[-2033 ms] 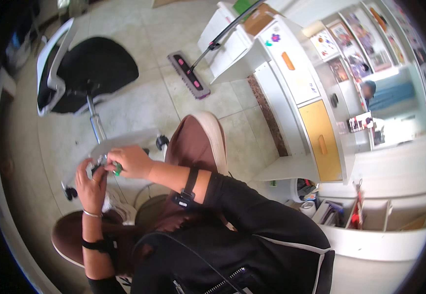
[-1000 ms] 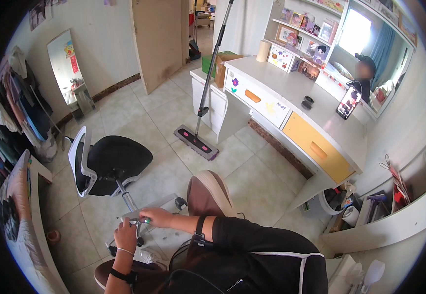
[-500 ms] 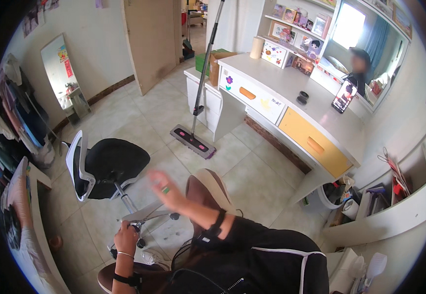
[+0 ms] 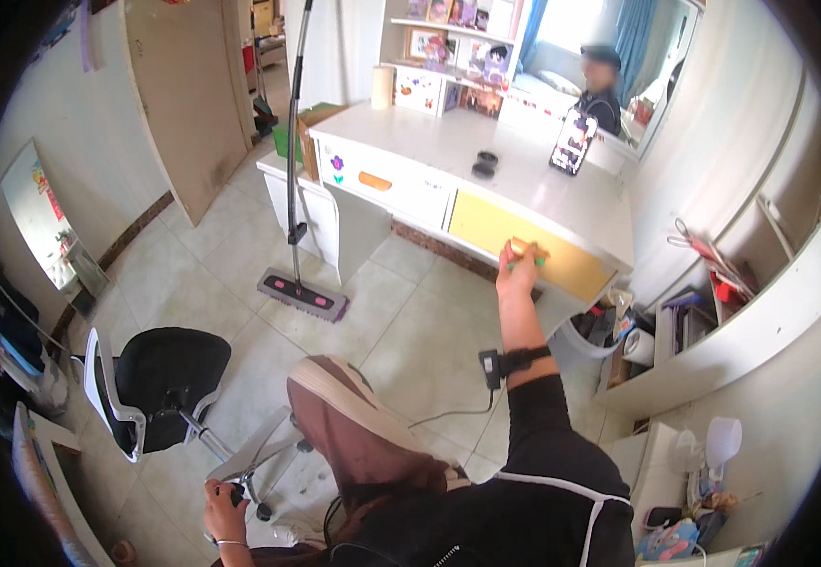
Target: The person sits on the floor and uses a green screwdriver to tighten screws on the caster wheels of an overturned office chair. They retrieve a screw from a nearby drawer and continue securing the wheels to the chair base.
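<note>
My right hand (image 4: 521, 269) reaches out to the yellow drawer (image 4: 486, 224) of the white desk. Its fingers are curled at the orange drawer handle (image 4: 527, 248), and a small green band shows on it. Down at the lower left, my left hand (image 4: 225, 510) has its fingers closed around a dark caster (image 4: 238, 494) on the base of the office chair (image 4: 170, 378). The chair has a black seat and white frame, and its stem slants toward my left hand. Part of the caster is hidden by the fingers.
A flat mop (image 4: 303, 295) stands upright by the desk (image 4: 410, 137). On the desktop are a lit phone (image 4: 573, 142) and a dark round container (image 4: 484, 165). A bin (image 4: 590, 335) and a low white shelf (image 4: 675, 350) stand at the right. My brown-trousered leg (image 4: 363, 425) lies between chair and desk.
My right hand has swung from above the chair base to the drawer handle. My view has turned rightward. The left hand stays at the chair base.
</note>
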A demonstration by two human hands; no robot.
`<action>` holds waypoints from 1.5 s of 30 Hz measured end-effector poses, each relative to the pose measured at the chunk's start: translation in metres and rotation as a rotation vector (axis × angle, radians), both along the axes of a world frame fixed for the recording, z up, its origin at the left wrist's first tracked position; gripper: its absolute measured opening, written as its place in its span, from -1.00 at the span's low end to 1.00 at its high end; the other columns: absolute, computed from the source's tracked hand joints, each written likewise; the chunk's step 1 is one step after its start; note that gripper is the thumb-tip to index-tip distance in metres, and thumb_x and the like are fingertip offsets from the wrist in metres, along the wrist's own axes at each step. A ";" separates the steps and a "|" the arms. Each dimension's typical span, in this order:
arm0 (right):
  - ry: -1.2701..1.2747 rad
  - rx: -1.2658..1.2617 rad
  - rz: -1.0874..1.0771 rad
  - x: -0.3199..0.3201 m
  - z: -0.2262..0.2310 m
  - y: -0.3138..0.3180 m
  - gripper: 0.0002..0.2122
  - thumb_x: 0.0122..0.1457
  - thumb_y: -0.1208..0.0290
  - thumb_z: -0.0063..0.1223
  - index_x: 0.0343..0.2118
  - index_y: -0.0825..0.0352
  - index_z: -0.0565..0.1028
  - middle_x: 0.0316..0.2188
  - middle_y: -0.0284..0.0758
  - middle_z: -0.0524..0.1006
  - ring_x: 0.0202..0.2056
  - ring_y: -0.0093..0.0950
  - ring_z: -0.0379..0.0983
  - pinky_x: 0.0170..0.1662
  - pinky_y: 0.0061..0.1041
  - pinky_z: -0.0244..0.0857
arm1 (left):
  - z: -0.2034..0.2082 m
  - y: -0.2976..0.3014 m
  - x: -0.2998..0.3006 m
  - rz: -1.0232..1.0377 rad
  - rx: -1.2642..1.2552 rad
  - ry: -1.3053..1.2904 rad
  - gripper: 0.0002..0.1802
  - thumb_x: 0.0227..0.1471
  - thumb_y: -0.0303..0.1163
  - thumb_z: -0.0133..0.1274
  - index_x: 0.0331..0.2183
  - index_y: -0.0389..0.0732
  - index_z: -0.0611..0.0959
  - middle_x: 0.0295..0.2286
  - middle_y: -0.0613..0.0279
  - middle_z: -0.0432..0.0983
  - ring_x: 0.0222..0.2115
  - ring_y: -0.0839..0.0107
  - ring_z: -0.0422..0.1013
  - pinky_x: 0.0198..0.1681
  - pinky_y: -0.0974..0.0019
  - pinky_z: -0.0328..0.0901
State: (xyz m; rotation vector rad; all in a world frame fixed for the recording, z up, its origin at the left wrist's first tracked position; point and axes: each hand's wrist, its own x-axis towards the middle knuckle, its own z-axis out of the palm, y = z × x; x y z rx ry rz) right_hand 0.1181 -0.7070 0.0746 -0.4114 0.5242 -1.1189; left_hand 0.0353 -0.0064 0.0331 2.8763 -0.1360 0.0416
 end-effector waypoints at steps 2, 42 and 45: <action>0.075 0.065 -0.027 -0.003 0.001 0.003 -0.70 0.32 0.08 -0.17 -0.34 0.25 0.35 -0.45 -0.42 0.38 -0.35 -0.54 0.45 -0.02 -0.37 0.25 | -0.002 0.001 0.002 -0.001 -0.001 -0.011 -0.68 -0.39 -0.47 0.33 -0.45 -0.11 0.58 -0.19 0.26 0.36 -0.32 0.14 0.46 -0.33 0.12 0.36; 0.086 -0.064 -0.028 -0.063 -0.001 0.125 -0.68 0.32 0.17 -0.13 0.04 0.17 0.25 -0.08 -0.38 0.44 -0.08 -0.43 0.43 0.07 -0.19 0.25 | 0.001 -0.002 0.001 0.007 0.011 0.008 -0.72 -0.26 -0.51 0.25 -0.45 -0.17 0.47 -0.17 0.24 0.37 -0.27 0.13 0.45 -0.28 0.08 0.32; 0.120 -0.082 0.048 -0.079 0.004 0.148 -0.66 0.32 0.17 -0.15 0.08 0.17 0.22 0.01 -0.36 0.39 -0.02 -0.43 0.42 0.01 -0.20 0.32 | 0.005 -0.003 0.004 -0.040 0.054 0.006 -0.72 -0.26 -0.51 0.25 -0.45 -0.18 0.48 -0.16 0.22 0.37 -0.21 0.14 0.43 -0.23 0.12 0.32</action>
